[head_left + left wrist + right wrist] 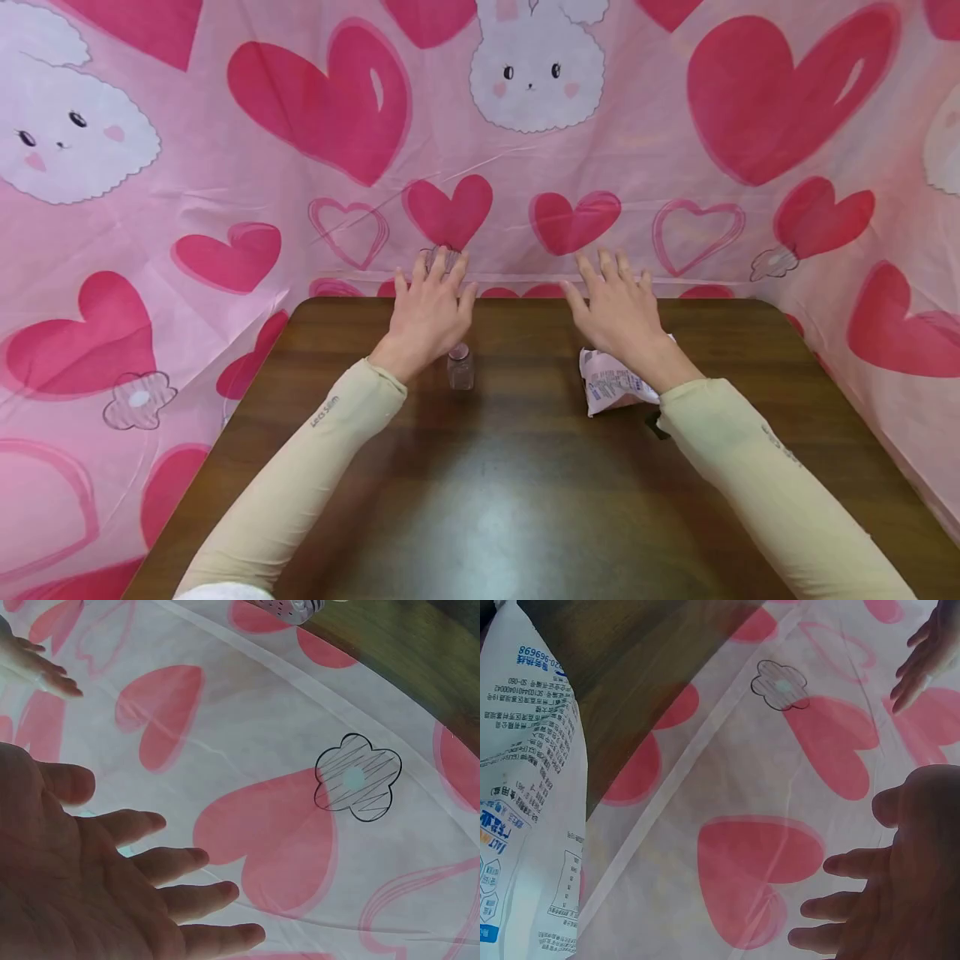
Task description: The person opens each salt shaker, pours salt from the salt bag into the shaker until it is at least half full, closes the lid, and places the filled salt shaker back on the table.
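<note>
My left hand is held out over the table's far edge, its fingers spread and nothing in them. Just below its wrist stands a small clear glass shaker; its perforated metal lid peeks in at the top of the left wrist view. My right hand, also spread and holding nothing, reaches out on the other side. Under its wrist lies a white plastic packet with blue and black print, partly hidden by the arm. In the right wrist view the packet fills the left side.
A small dark object shows partly beside the right sleeve, its kind unclear. The brown wooden table ends beyond the shaker and packet. Pink cloth with hearts and rabbit faces hangs behind it and at both sides.
</note>
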Demonstrator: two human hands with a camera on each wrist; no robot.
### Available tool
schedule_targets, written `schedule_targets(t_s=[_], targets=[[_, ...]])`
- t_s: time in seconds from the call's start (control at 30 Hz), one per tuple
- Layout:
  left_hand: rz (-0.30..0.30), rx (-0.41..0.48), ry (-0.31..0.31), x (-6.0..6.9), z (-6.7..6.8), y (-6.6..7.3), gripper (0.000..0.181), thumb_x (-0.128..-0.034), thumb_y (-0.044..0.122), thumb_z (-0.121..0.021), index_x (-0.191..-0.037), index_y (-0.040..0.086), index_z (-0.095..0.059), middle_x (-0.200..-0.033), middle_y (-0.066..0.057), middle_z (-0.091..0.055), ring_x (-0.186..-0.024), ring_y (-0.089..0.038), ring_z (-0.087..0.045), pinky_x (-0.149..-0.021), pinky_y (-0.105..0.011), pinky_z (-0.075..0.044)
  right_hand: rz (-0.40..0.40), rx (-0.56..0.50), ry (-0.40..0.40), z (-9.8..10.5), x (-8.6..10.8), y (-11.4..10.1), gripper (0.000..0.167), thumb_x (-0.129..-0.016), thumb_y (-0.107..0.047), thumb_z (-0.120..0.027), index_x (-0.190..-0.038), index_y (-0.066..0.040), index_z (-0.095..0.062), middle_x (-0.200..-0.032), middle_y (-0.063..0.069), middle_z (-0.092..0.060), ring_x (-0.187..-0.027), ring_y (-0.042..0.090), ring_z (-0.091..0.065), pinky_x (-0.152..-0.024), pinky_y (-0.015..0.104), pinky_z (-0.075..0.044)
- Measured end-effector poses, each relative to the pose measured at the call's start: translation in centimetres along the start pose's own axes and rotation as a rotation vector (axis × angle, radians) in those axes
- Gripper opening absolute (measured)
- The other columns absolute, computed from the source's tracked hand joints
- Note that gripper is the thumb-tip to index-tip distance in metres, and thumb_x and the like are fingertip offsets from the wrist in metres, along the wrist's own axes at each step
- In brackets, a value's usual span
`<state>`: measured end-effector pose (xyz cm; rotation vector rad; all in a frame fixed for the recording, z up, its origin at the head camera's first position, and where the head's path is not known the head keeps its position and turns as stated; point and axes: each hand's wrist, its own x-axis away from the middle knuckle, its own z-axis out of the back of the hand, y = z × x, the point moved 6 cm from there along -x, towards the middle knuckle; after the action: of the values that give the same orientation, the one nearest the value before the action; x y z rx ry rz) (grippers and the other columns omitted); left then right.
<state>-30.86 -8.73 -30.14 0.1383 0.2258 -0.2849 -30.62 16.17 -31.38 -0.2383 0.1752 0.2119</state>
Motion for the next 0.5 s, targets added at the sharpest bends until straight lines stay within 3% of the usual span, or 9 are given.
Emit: schedule_targets(t_s=[0.5], targets=[[0.022, 0.053, -0.019, 0.5, -0.3, -1.2, 0.064, -0.1097, 0.046, -0.041, -0.167, 0.021, -0.031, -0.172, -0.015, -0.024, -0.155, -0.046, -0.018, -0.118, -0.07, -0.014, 0.013, -0.008, 0.016, -0.7, 0.2, -0.4, 0.07, -0.109, -0.049, -0.042, -0.164, -0.007, -0.032, -0.166, 0.03, -0.026, -0.154, 0.051, -0.016, -0.115, 0.077, -0.009]])
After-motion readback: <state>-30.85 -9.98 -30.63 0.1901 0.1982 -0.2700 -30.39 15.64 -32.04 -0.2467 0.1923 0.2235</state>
